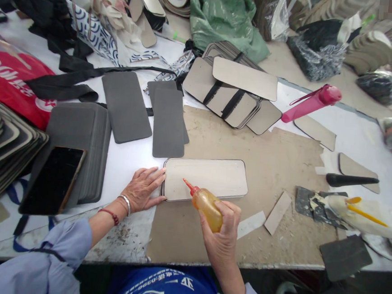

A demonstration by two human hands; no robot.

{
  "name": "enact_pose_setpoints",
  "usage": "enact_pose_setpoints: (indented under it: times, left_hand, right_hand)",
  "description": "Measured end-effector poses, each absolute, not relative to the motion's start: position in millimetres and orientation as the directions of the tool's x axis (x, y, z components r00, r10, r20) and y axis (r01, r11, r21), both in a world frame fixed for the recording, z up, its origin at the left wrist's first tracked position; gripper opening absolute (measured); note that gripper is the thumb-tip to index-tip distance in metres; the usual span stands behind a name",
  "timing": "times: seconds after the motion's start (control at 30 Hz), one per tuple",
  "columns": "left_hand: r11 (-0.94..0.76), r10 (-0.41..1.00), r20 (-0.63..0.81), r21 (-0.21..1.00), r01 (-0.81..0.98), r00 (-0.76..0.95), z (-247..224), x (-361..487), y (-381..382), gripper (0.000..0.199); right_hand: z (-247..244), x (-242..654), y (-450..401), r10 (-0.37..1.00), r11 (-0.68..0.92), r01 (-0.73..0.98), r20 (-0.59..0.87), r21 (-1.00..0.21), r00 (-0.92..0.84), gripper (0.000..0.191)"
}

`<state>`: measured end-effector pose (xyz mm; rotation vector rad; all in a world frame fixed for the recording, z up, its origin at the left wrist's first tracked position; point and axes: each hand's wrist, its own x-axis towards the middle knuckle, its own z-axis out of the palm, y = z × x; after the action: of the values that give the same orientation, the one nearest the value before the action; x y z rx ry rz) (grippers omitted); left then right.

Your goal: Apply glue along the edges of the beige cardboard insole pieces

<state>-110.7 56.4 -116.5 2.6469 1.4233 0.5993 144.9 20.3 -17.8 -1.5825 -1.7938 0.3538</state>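
Observation:
A small stack of beige rounded boards (217,176) lies in front of me. My left hand (143,189) rests at the stack's left end, fingers stretched out and fingertips touching its edge. In my right hand (222,235) is a squeeze bottle (208,207) of amber liquid, tilted so its red nozzle points up and left over the top board. Whether the tip touches the board I cannot tell. Behind the stack lie dark grey rectangular pieces (169,124) and another wide grey piece (127,107).
A phone (53,179) lies on a thick grey stack (96,157) at left. Strapped beige boards (220,97) and a pink bottle (311,104) stand behind. To the right are a black-handled tool (351,180), a glue-smeared container (357,212) and scraps (278,212). The table's front edge is close to me.

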Motion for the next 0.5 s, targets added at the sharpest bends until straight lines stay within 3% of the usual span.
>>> enact_pose_setpoints:
  times: [0.37,0.5]
  left_hand:
    - [-0.58,0.804,0.321,0.235,0.78,0.501,-115,-111,56,0.059]
    - [-0.584,0.801,0.327,0.241,0.775,0.502,-117,-112,57,0.059]
  right_hand:
    - [-24,238,43,0.897,0.055,0.959,0.436,-0.279,0.076,0.025]
    - [-28,261,48,0.883,-0.023,0.976,0.454,-0.216,0.121,0.029]
